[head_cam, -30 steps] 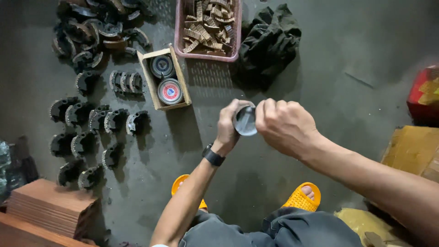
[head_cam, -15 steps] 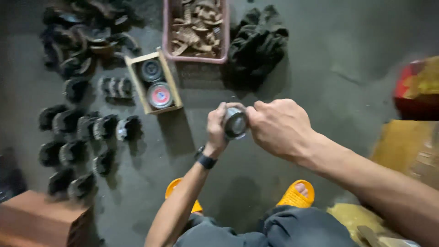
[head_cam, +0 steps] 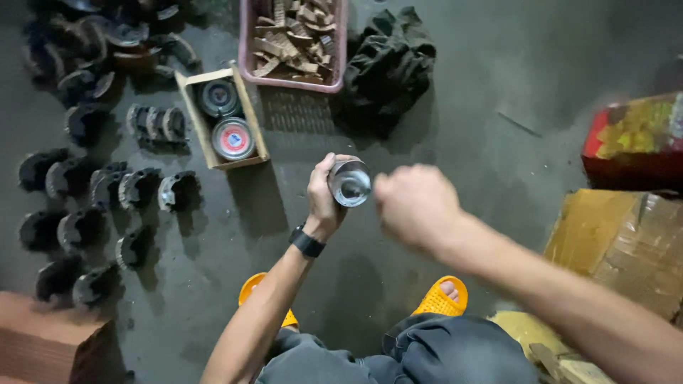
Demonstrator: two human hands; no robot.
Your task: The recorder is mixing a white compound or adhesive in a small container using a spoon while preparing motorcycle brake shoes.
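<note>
1. The left hand (head_cam: pixel 324 195) fingers wrap a round metal can (head_cam: pixel 350 183).
2. The right hand (head_cam: pixel 416 206), blurred, is clenched just right of the can, holding nothing visible.
3. A cardboard box (head_cam: pixel 203 135) lies up-left of the can; the can's open end still seems to need covering.

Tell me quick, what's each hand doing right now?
Left hand: closed around a small shiny metal cylinder, holding it up.
Right hand: curled in a loose fist beside the cylinder, blurred; cannot tell if it holds anything.
</note>
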